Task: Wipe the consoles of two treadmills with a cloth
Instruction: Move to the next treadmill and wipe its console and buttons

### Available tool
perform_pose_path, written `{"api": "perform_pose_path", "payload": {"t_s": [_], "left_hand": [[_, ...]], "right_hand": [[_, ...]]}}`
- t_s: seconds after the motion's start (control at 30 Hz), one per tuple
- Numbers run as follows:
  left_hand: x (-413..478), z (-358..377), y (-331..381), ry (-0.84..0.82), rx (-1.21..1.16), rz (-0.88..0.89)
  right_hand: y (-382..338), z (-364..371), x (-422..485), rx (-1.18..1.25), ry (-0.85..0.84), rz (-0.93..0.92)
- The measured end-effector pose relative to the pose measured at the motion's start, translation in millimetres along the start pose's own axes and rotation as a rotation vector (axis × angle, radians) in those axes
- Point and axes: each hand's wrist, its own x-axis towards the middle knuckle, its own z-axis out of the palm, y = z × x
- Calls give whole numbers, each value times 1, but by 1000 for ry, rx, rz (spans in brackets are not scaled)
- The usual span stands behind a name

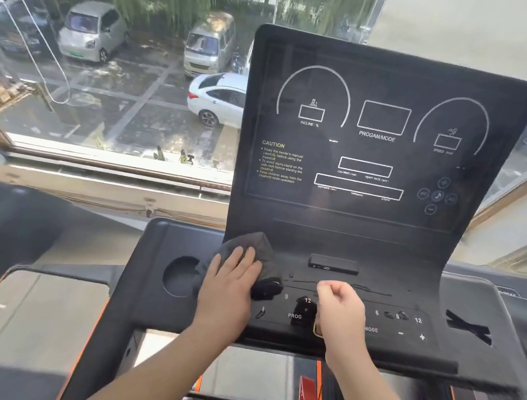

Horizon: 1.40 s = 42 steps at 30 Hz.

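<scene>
The treadmill console (379,228) stands in front of me, a dark upright display panel above a tray with a button strip. A dark grey cloth (252,246) lies bunched on the tray's left part, by the round cup holder (180,275). My left hand (230,279) presses flat on the cloth with straight fingers. My right hand (341,310) is curled into a fist over the middle of the button strip. A small dark piece with a yellow edge (305,310) sits just under it; whether the fingers hold it is hidden.
Part of a second treadmill (11,306) shows at the left. Behind the console is a large window (123,78) over a car park. A red clip on a cord (310,389) hangs below the console. A torn black patch (469,329) marks the tray's right side.
</scene>
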Motion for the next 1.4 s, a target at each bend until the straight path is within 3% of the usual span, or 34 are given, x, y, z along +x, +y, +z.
{"api": "perform_pose_path", "payload": {"t_s": [0.13,0.2,0.33,0.4,0.43,0.57,0.63,0.77,0.83,0.93,1.03,1.1,1.17,1.23,1.27,1.33,1.4], "left_hand": [[-34,18,24,-90,-36,357],[-19,15,15,-61,-1,425],[14,2,17,-82,-2,98],[2,11,38,-58,-48,39],[-11,19,47,-40,-59,79],[-47,35,45,-44,-34,510],[-38,25,22,-33,20,548],[-13,3,-14,73,22,67],[-17,5,-5,67,-22,-89],[-41,15,29,14,-68,7],[-44,3,50,-99,-100,134],[-29,-22,42,-280,-408,50],[-18,-51,31,-417,-843,-135],[-18,-55,10,-171,-975,-417],[-20,-49,-2,-7,-848,-494],[-32,-32,-21,160,-622,-585],[-40,-14,-33,227,-584,-566]], "right_hand": [[6,-5,-6,14,10,3],[7,-11,-5,10,36,12],[6,-25,0,-24,61,14],[8,-32,1,-30,53,10],[9,-34,1,-34,45,9],[10,-35,1,-71,-10,22],[7,-35,1,-94,-32,16],[-1,-32,-2,-127,-117,-9],[-2,-25,-4,-114,-202,-6],[0,-13,-5,-188,-250,-93],[7,-3,-9,-447,-180,-441],[9,6,-16,-602,-189,-724],[14,15,-21,-716,-330,-779],[22,24,-26,-849,-369,-759],[26,28,-29,-934,-332,-791],[28,37,-36,-1110,-283,-862],[30,40,-38,-1199,-305,-893]]}}
